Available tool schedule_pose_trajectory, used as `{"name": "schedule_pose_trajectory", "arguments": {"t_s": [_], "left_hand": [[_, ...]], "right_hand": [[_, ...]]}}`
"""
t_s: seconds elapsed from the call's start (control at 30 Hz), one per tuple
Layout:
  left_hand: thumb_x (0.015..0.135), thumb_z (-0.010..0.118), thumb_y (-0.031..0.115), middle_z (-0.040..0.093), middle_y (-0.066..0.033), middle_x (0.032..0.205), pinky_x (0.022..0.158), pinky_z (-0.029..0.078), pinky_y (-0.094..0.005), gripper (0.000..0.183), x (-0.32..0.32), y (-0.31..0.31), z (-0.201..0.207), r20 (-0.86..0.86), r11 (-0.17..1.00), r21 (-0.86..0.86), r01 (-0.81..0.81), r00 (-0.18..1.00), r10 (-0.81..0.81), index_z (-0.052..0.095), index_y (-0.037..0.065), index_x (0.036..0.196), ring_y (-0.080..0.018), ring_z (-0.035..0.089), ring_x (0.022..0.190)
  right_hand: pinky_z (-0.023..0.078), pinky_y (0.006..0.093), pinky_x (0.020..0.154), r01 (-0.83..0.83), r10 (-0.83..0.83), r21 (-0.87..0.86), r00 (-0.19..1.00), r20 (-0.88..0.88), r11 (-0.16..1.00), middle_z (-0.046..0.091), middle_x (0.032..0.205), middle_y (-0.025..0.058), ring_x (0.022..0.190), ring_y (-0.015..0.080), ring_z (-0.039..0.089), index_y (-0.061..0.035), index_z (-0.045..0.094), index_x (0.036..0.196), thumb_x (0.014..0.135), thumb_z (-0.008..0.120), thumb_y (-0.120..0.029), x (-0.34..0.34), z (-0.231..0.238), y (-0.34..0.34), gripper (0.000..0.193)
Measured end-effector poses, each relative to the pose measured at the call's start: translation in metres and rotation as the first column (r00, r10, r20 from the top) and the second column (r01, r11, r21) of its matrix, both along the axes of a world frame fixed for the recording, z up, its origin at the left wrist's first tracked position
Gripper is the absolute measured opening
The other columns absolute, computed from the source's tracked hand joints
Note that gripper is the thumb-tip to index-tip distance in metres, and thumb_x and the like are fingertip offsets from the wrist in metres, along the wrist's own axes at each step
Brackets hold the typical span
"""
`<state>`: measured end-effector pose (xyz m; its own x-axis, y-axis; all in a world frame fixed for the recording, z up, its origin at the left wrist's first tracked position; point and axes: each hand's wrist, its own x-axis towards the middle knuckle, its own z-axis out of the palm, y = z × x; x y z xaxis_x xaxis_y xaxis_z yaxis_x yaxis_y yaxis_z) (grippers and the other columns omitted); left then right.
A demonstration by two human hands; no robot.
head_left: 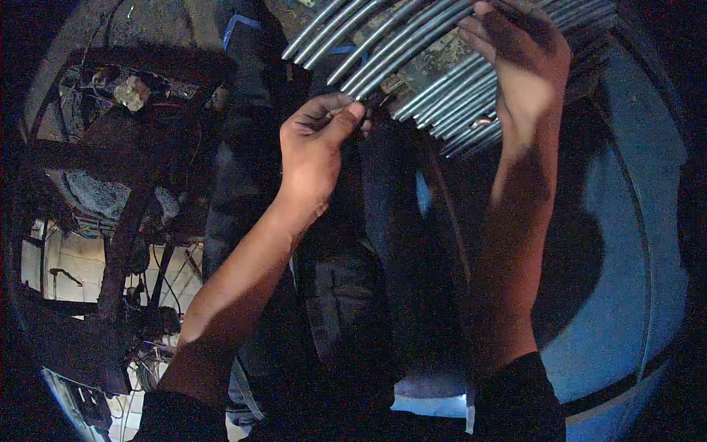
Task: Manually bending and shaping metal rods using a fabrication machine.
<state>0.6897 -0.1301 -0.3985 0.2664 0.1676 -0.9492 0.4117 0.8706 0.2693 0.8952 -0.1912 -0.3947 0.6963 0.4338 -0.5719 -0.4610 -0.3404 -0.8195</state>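
A bundle of several thin grey metal rods (412,44) runs across the top of the view, lying side by side at a slant. My left hand (317,140) pinches the lower end of one rod between thumb and forefinger. Raised at the upper right, my right hand (523,59) has its fingers curled over the rods. Both forearms rise from the lower edge in dark sleeves. The scene is dim, and the rods' far ends are cut off by the top edge.
A large round blue drum (633,243) fills the right side. On the left stands a rusty metal frame (118,243) with wires and clutter, over a pale tiled floor (74,258). Dark fabric (368,295) hangs between my arms.
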Motion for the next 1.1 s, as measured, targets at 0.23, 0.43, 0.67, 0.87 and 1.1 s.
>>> {"name": "schedule_pose_trajectory", "arguments": {"t_s": [0.23,0.43,0.67,0.87,1.1], "left_hand": [[0.087,0.06,0.005,0.064,-0.0061,0.082,0.071,0.046,-0.0242,0.01,0.0,0.0,0.001,0.019,1.0,-0.002,0.002,1.0,-0.002,0.06,-0.003,0.093,-0.0114,0.059,0.074],[0.087,0.06,0.005,0.064,-0.0053,0.082,0.071,0.045,-0.0232,0.01,0.0,0.0,0.001,-0.012,0.998,0.045,0.046,0.999,-0.046,0.06,-0.003,0.094,-0.0109,0.058,0.074],[0.087,0.061,0.006,0.063,-0.0052,0.082,0.071,0.045,-0.023,0.012,-0.001,0.004,0.0,0.022,0.998,0.043,0.052,0.998,-0.053,0.06,-0.003,0.095,-0.0111,0.059,0.074],[0.087,0.06,0.007,0.064,-0.0069,0.084,0.072,0.047,-0.0249,0.014,-0.002,0.001,0.0,0.019,0.999,0.023,0.037,0.999,-0.038,0.059,-0.004,0.096,-0.0121,0.059,0.075],[0.088,0.059,0.007,0.064,-0.0071,0.083,0.071,0.047,-0.0244,0.013,-0.003,-0.001,-0.001,0.028,0.996,0.077,0.055,0.998,-0.057,0.059,-0.003,0.096,-0.0116,0.059,0.074]], "right_hand": [[0.042,0.0298,0.054,-0.005,0.01,-0.107,0.999,0.042,0.994,0.037,0.058,-0.0019,0.052,0.0086,0.044,-0.0108,0.044,0.062,0.082,0.061,-0.005,0.0,0.007,0.007,0.027],[0.045,0.0305,0.056,0.095,-0.082,-0.142,0.992,0.096,0.985,0.035,0.058,-0.0036,0.053,0.009,0.046,-0.0116,0.045,0.064,0.082,0.061,-0.004,-0.008,0.003,0.008,0.025],[0.037,0.0307,0.05,0.069,-0.019,0.285,0.984,-0.176,0.956,0.036,0.059,-0.0033,0.053,0.0086,0.042,-0.0111,0.045,0.064,0.082,0.061,-0.003,0.006,0.002,-0.002,0.026],[0.037,0.0311,0.051,0.132,-0.122,0.115,0.989,-0.087,0.985,0.04,0.062,-0.002,0.056,0.0097,0.044,-0.0101,0.049,0.068,0.082,0.065,-0.005,0.002,-0.009,-0.01,0.022],[0.046,0.0328,0.057,0.057,-0.062,-0.088,0.997,-0.054,0.994,0.052,0.069,0.0037,0.068,0.0169,0.06,-0.0055,0.056,0.081,0.081,0.066,-0.004,0.001,0.005,-0.002,0.01]]}}
